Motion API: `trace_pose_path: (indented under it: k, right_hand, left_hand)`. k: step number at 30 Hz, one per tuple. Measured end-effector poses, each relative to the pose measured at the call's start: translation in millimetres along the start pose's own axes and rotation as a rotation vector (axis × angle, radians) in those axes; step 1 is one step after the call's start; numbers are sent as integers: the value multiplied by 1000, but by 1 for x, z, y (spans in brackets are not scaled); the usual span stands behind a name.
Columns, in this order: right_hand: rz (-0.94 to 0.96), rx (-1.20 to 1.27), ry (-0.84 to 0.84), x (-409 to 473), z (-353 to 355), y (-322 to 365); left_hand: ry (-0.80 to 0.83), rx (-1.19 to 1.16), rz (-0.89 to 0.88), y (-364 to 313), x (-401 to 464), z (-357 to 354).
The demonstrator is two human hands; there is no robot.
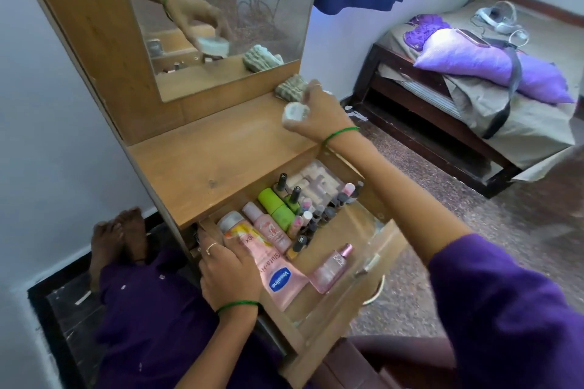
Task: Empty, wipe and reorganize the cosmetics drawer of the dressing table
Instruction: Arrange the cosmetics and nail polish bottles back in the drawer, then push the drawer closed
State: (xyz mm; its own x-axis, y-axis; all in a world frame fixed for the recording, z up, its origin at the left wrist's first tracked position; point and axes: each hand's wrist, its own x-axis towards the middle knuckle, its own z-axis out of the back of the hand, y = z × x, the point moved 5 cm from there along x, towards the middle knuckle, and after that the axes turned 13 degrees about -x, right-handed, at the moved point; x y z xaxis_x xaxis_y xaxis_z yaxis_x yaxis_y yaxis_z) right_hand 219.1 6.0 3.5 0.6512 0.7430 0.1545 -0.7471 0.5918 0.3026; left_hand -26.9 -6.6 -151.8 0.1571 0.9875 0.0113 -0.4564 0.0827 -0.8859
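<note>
Wooden drawer (331,303) pulled open under the dressing table top (221,148), packed with cosmetics.

Right hand (319,114) is raised over the tabletop, fingers curled round a small white jar (295,112), close to a folded green cloth (289,87) by the mirror (218,19). Left hand (227,268) grips a pink Vaseline tube (278,275) at the drawer's left side. Beside it lie a pink bottle (271,227), a green bottle (276,208), a pink spray bottle (331,268) and a row of nail polish bottles (316,215).
</note>
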Motion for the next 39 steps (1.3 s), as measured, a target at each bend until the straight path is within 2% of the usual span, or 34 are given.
trace_pose_path:
  k: [4, 8, 11, 24, 32, 34, 36, 39]
  right_hand:
    - [-89, -164, 288, -67, 18, -51]
    - [-163, -369, 566, -113, -3, -85]
    - [-202, -406, 642, -127, -30, -103]
    - [-331, -405, 616, -127, -75, -122]
    - [-286, -438, 570, -127, -65, -117]
    - [-208, -438, 493, -130, -44, -110]
    - [-173, -366, 398, -143, -22, -104]
    - [-263, -244, 371, -185, 0, -109]
  left_hand:
    - [1, -12, 18, 0, 1, -1]
    - [10, 0, 24, 1, 1, -1]
    - [25, 3, 39, 1, 2, -1]
    - [76, 25, 87, -3, 0, 1]
    - [275, -7, 277, -12, -5, 1]
    - [344, 25, 194, -34, -20, 8]
    - [459, 60, 14, -59, -41, 12]
    - [647, 182, -257, -84, -82, 13]
